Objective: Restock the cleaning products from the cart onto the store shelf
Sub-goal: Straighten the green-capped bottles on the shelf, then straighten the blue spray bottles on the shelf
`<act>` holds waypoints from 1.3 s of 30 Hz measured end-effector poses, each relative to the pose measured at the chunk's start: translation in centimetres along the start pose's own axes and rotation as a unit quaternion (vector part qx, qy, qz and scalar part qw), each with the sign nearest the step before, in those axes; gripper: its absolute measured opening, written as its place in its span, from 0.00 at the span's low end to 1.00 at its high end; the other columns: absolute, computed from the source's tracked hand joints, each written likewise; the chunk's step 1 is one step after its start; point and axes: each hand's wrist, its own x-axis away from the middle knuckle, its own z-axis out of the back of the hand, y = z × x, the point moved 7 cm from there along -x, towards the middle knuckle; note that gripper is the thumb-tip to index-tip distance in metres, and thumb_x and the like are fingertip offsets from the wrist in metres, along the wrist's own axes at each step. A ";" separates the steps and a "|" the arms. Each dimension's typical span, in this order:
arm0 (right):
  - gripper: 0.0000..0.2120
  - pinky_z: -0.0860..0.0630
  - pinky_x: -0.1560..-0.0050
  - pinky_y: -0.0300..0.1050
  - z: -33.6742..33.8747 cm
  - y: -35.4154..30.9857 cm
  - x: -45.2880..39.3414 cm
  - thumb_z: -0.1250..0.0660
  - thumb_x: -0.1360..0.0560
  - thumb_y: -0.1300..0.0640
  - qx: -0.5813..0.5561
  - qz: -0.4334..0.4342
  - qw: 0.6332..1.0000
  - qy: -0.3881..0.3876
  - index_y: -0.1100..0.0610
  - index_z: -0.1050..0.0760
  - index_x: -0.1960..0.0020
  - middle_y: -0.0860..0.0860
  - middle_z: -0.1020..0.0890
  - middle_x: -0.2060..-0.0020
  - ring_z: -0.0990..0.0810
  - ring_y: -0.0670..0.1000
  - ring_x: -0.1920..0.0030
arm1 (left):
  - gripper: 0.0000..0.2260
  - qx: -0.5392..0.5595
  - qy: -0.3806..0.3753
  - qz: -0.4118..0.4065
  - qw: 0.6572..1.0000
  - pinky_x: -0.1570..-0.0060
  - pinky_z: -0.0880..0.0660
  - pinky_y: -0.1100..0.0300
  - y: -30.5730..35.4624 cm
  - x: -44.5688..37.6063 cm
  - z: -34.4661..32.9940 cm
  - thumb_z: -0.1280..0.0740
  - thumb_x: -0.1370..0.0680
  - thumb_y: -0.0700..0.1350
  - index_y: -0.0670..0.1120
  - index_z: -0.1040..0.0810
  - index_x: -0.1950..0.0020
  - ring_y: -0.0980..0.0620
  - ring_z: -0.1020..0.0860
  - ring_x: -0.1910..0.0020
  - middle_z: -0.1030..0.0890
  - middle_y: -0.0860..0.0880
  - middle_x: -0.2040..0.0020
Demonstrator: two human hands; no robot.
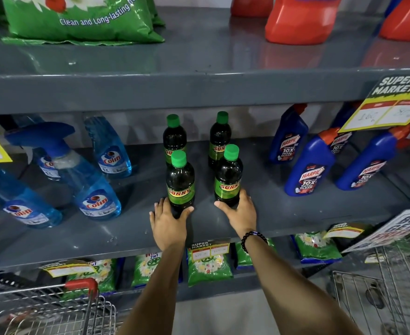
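Head view: four Sunny bottles are seen standing upright on the grey middle shelf, arranged as two in front and two behind. Each is made of dark, nearly black plastic, topped with a bright green screw cap and wrapped with a green label bearing "SUNNY" in red and yellow lettering. The front left Sunny bottle is grasped near its base by the left hand, with the thumb laid on one side and the fingers curled round the other. The front right Sunny bottle is held low down by the right hand, whose wrist is ringed by a black bead bracelet. Both front bottles are set on the shelf near its front edge. The rear left Sunny bottle and the rear right Sunny bottle are placed just behind them, untouched. To the left, blue Colin spray bottles are ranged on the same shelf; to the right, blue Harpic bottles are lined up. A wire cart with a red handle is visible at lower left.
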 end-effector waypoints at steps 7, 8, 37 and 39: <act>0.32 0.28 0.42 0.52 -0.1 0.1 0.1 0.26 0.37 0.41 0.010 0.008 1.000 0.014 0.58 0.31 0.41 0.56 0.22 0.44 0.26 0.59 0.40 | 0.34 -0.009 0.008 -0.001 1.000 0.24 0.49 0.52 -0.2 0.0 -0.1 0.35 0.29 0.62 0.44 0.34 0.30 0.47 0.40 0.26 0.31 0.44 0.28; 0.32 0.28 0.40 0.53 -0.1 0.1 0.1 0.26 0.37 0.41 0.012 0.009 1.000 0.010 0.57 0.31 0.41 0.56 0.22 0.43 0.27 0.59 0.39 | 0.34 -0.007 0.009 0.000 1.000 0.24 0.49 0.52 -0.2 0.0 -0.1 0.34 0.29 0.62 0.44 0.34 0.30 0.47 0.40 0.26 0.31 0.44 0.28; 0.43 0.34 0.34 0.45 -20.3 -14.3 8.9 0.23 0.37 0.53 -0.013 0.030 0.976 -0.217 0.57 0.39 0.28 0.54 0.31 0.29 0.32 0.52 0.30 | 0.50 0.039 0.093 0.130 0.986 0.26 0.44 0.45 -20.8 -5.6 21.2 0.25 0.35 0.56 0.36 0.48 0.26 0.39 0.44 0.25 0.41 0.36 0.25; 0.37 0.29 0.40 0.40 -21.6 -15.6 7.7 0.21 0.39 0.56 -0.033 0.026 0.971 -0.236 0.57 0.31 0.33 0.54 0.24 0.35 0.25 0.50 0.38 | 0.53 0.061 0.079 0.143 0.985 0.27 0.41 0.44 -21.5 -7.2 21.4 0.22 0.39 0.56 0.37 0.49 0.26 0.38 0.43 0.26 0.41 0.36 0.25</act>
